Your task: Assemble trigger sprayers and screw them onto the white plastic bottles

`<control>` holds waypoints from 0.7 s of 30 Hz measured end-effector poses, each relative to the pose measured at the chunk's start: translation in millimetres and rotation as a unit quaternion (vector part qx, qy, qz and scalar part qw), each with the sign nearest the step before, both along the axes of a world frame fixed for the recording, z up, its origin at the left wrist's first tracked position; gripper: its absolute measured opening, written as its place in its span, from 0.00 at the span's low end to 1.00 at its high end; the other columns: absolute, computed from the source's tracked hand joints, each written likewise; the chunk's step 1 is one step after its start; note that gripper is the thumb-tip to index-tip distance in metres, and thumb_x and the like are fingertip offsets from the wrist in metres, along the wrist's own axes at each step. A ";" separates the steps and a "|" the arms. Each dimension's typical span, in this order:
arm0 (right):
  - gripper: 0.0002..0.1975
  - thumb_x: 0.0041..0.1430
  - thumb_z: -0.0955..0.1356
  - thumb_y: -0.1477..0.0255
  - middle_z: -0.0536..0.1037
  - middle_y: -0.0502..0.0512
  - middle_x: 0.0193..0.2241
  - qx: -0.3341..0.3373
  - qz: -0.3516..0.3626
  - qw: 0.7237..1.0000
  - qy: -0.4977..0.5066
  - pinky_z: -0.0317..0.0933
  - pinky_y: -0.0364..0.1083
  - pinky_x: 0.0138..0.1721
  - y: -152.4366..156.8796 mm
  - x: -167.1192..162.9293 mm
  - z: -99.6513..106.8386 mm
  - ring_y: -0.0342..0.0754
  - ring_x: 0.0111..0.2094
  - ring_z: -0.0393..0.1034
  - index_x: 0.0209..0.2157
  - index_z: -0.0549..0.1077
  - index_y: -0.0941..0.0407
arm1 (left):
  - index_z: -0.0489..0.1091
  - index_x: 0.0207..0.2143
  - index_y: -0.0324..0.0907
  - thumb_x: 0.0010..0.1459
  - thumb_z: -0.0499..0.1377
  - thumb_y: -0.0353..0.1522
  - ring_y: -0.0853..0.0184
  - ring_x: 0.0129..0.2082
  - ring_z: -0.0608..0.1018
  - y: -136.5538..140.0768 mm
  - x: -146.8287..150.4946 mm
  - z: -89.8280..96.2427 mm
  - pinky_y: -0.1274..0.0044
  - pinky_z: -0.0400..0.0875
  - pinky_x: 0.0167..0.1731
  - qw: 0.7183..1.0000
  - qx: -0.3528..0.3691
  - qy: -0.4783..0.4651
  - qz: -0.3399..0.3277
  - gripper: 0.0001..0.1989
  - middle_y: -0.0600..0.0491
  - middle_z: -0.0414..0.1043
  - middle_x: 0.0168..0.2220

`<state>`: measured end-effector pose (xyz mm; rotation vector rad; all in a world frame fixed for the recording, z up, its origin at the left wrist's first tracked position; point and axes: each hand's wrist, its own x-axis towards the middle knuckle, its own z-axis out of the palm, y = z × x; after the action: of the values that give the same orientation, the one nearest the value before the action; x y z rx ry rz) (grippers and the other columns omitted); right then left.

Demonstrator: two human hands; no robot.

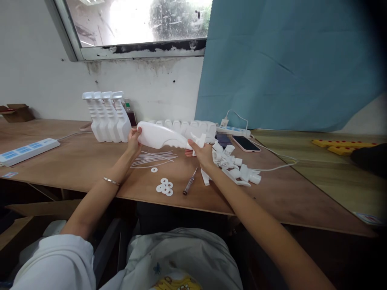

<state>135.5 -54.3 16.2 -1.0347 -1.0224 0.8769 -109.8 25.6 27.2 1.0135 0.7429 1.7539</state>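
A white spray bottle (pixel 161 136) lies sideways in the air above the table, its trigger head (pixel 199 141) pointing right. My left hand (pixel 134 139) is wrapped round the bottle's base. At the neck, just by the trigger head, my right hand (pixel 202 153) has its fingers closed. Below are thin white tubes (pixel 155 158), a small pile of white ring washers (pixel 165 187) and a screwdriver (pixel 190 182) with a clear handle. Loose white trigger heads (pixel 234 165) are heaped right of my right hand.
Several assembled spray bottles (pixel 109 117) stand at the back left, with a row of white bottles (pixel 193 127) behind my hands. A phone (pixel 246 143), a cable and power strips (pixel 30 150) lie on the wooden table (pixel 90 173). Its front edge runs before my lap.
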 end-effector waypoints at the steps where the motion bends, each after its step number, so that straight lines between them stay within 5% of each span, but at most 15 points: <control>1: 0.19 0.38 0.73 0.57 0.75 0.53 0.16 0.009 -0.001 1.000 -0.013 0.71 0.49 0.21 -1.0 -0.6 0.6 0.51 0.19 0.72 0.24 0.73 0.59 | 0.52 0.27 0.43 0.34 0.67 0.46 0.70 0.26 0.71 3.0 -0.3 -2.1 0.79 0.66 0.22 1.000 -0.019 0.007 0.011 0.29 0.56 0.66 0.27; 7: 0.20 0.37 0.73 0.56 0.75 0.54 0.17 0.020 -0.002 0.998 -0.060 0.70 0.49 0.21 -4.3 -1.9 1.7 0.51 0.18 0.72 0.24 0.73 0.59 | 0.53 0.27 0.43 0.36 0.64 0.51 0.72 0.21 0.67 12.7 1.7 -12.5 0.79 0.61 0.20 0.990 -0.096 0.082 0.069 0.28 0.58 0.61 0.22; 15: 0.24 0.41 0.69 0.50 0.74 0.54 0.16 -0.012 0.020 0.999 -0.029 0.69 0.49 0.21 -2.6 -2.7 -0.7 0.51 0.18 0.71 0.26 0.72 0.58 | 0.56 0.28 0.42 0.41 0.60 0.53 0.72 0.22 0.65 8.6 3.4 -12.1 0.81 0.57 0.21 0.973 -0.036 0.151 0.169 0.27 0.59 0.57 0.20; 21: 0.38 0.39 0.71 0.53 0.76 0.52 0.29 0.077 0.087 0.990 -0.083 0.67 0.47 0.23 -16.9 -4.9 9.4 0.46 0.20 0.70 0.51 0.62 0.55 | 0.59 0.27 0.41 0.45 0.59 0.51 0.68 0.26 0.68 18.2 -0.1 -21.6 0.78 0.60 0.25 0.955 -0.118 0.212 0.173 0.23 0.54 0.63 0.25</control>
<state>130.6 -71.3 25.6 -0.9088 -1.3156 0.8471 -109.9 43.8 5.7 1.1599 1.4408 1.6937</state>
